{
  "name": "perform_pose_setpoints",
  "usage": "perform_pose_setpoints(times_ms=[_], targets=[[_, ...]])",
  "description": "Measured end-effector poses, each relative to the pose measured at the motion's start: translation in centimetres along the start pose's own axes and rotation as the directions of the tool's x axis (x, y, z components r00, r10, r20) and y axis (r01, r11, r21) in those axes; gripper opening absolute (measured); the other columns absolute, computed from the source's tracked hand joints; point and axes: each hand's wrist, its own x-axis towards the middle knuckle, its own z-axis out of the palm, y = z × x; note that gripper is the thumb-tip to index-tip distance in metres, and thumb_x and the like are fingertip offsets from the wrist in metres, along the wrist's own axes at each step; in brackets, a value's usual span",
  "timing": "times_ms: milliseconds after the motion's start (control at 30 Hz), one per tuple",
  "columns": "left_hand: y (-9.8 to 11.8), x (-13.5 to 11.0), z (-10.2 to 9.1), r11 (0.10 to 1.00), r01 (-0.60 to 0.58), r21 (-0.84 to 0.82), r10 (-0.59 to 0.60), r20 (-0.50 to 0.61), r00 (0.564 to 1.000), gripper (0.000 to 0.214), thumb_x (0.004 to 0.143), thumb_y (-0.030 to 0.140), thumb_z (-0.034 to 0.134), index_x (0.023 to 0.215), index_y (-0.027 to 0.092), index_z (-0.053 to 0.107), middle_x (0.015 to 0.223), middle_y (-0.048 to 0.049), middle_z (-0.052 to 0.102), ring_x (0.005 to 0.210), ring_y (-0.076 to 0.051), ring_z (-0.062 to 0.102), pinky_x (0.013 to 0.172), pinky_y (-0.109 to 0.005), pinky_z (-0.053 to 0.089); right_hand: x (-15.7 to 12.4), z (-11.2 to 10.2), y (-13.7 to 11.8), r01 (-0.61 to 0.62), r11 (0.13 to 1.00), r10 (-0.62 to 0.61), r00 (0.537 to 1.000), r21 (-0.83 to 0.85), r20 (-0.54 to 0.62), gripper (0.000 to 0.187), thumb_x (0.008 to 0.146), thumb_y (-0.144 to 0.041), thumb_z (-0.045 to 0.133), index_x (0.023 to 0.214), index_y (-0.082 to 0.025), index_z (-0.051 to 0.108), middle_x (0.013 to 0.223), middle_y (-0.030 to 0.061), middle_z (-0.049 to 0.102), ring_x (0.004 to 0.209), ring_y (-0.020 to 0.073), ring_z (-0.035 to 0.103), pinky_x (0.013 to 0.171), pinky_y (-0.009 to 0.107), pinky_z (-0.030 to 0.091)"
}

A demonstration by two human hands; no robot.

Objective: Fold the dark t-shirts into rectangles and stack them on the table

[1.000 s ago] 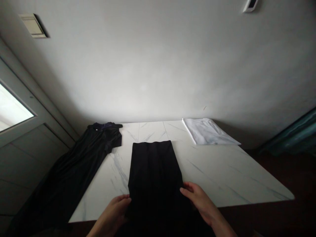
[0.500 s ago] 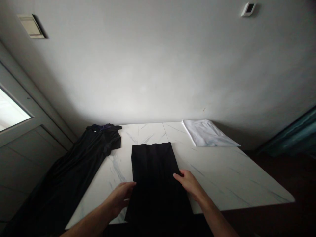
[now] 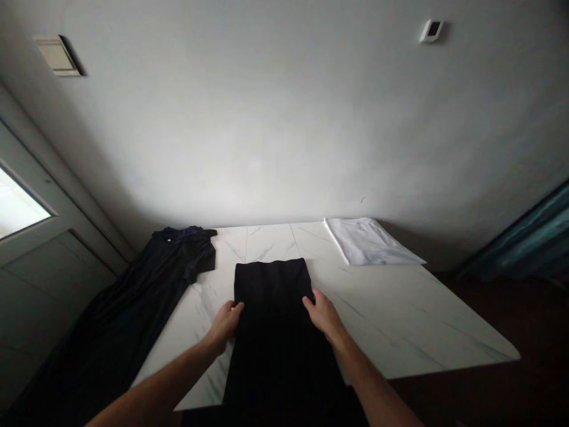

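Observation:
A black skirt (image 3: 274, 320) lies lengthwise on the white marble-patterned table (image 3: 373, 323), its straight waistband end away from me and its lower part running over the near edge. My left hand (image 3: 227, 320) grips its left side edge, thumb on top and fingers curled at the side. On the opposite edge, at about the same height, my right hand (image 3: 323, 312) pinches the fabric between thumb and fingers. The dark cloth hides some fingertips and its own lower hem.
To the left, a long black dress (image 3: 146, 308) is spread over the table and hangs off its side. A folded white cloth (image 3: 371, 242) rests at the back right. Behind the table stands a grey wall (image 3: 275, 130); a door (image 3: 53, 261) is at left, a teal curtain (image 3: 511, 243) at right.
Both hands have moved up the skirt's side edges toward the waistband. My left hand, earlier with fingertips at the edge, now has its thumb over the fabric. The view has shifted slightly.

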Motion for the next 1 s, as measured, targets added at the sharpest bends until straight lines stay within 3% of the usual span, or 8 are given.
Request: perform_pose_setpoints(times_ms=[167, 333, 433, 567, 667, 800, 900, 1000], targets=[[0.5, -0.4, 1.1, 0.997, -0.066, 0.032, 0.068, -0.067, 0.995, 0.020, 0.084, 0.033, 0.071, 0.092, 0.018, 0.060, 0.068, 0.0015, 0.064, 0.058, -0.015, 0.061, 0.051, -0.022, 0.041, -0.1, 0.2, -0.4, 0.072, 0.997, -0.072, 0.997, 0.007, -0.030, 0.037, 0.091, -0.020, 0.056, 0.126, -0.014, 0.067, 0.127, 0.0157, 0.071, 0.120, 0.0277, 0.066, 0.102, 0.034, 0.047], [2.7, -2.7, 2.4, 0.971, -0.034, -0.235, 0.047, 0.051, 0.998, 0.015, 0.089, 0.022, 0.062, 0.104, 0.018, 0.062, 0.075, -0.0011, 0.069, 0.058, -0.014, 0.063, 0.053, -0.022, 0.048, 0.0, -0.6, 0.4, 0.062, 0.967, -0.041, 0.995, 0.248, -0.087, 0.037, 0.087, -0.026, 0.055, 0.120, -0.018, 0.070, 0.121, 0.0112, 0.074, 0.117, 0.0261, 0.067, 0.101, 0.035, 0.048], [5.0, -4.3, 3.6, 0.934, 0.035, -0.356, 0.015, 0.136, 0.991, 0.028, 0.086, 0.018, 0.065, 0.114, 0.019, 0.065, 0.089, -0.0061, 0.076, 0.073, -0.019, 0.072, 0.066, -0.028, 0.058, -0.4, -2.4, 0.4, 0.062, 0.872, -0.041, 0.998, 0.485, -0.055, 0.040, 0.082, -0.034, 0.058, 0.116, -0.016, 0.070, 0.118, 0.0119, 0.075, 0.113, 0.0279, 0.068, 0.098, 0.037, 0.051], [8.1, -5.9, 6.1, 0.909, 0.120, -0.398, -0.049, 0.186, 0.981, 0.037, 0.086, 0.019, 0.067, 0.122, 0.022, 0.065, 0.094, -0.0064, 0.077, 0.078, -0.023, 0.075, 0.072, -0.034, 0.061, -1.7, -7.0, 0.3, -0.023, 0.666, -0.045, 0.996, 0.746, 0.071, 0.044, 0.074, -0.044, 0.067, 0.110, -0.019, 0.072, 0.110, 0.0097, 0.077, 0.102, 0.0287, 0.071, 0.088, 0.036, 0.055], [10.0, -6.2, 9.1, 0.892, 0.187, -0.412, -0.097, 0.229, 0.969, 0.044, 0.084, 0.021, 0.070, 0.127, 0.024, 0.063, 0.094, -0.0058, 0.078, 0.080, -0.025, 0.076, 0.070, -0.034, 0.061, -2.3, -11.1, 1.3, -0.085, 0.590, 0.023, 0.996, 0.803, 0.088, 0.048, 0.069, -0.048, 0.073, 0.109, -0.020, 0.073, 0.103, 0.0076, 0.078, 0.095, 0.0283, 0.072, 0.082, 0.035, 0.056], [12.3, -5.2, 15.0, 0.866, 0.268, -0.421, -0.079, 0.413, 0.907, 0.047, 0.082, 0.024, 0.073, 0.128, 0.022, 0.062, 0.097, -0.0082, 0.078, 0.085, -0.028, 0.076, 0.072, -0.036, 0.062, -1.1, -16.9, 4.3, -0.079, 0.563, 0.111, 0.994, 0.822, 0.020, 0.054, 0.068, -0.048, 0.075, 0.114, -0.021, 0.071, 0.102, 0.0070, 0.078, 0.090, 0.0275, 0.073, 0.078, 0.034, 0.055], [14.5, -3.0, 20.5, 0.874, 0.245, -0.419, 0.026, 0.545, 0.838, 0.044, 0.082, 0.025, 0.072, 0.125, 0.019, 0.062, 0.096, -0.0086, 0.077, 0.084, -0.026, 0.076, 0.072, -0.035, 0.061, 2.1, -21.5, 6.5, -0.006, 0.606, 0.133, 0.987, 0.796, -0.094, 0.055, 0.068, -0.048, 0.075, 0.116, -0.022, 0.071, 0.101, 0.0071, 0.078, 0.091, 0.0286, 0.073, 0.079, 0.036, 0.056], [17.9, 0.0, 26.3, 0.861, 0.182, -0.476, 0.158, 0.589, 0.792, 0.042, 0.084, 0.026, 0.072, 0.124, 0.019, 0.060, 0.095, -0.0066, 0.075, 0.075, -0.020, 0.073, 0.068, -0.030, 0.059, 7.3, -26.8, 7.7, 0.109, 0.643, 0.102, 0.969, 0.758, -0.226, 0.046, 0.070, -0.043, 0.075, 0.111, -0.022, 0.072, 0.100, 0.0061, 0.078, 0.092, 0.0275, 0.073, 0.079, 0.035, 0.056]])
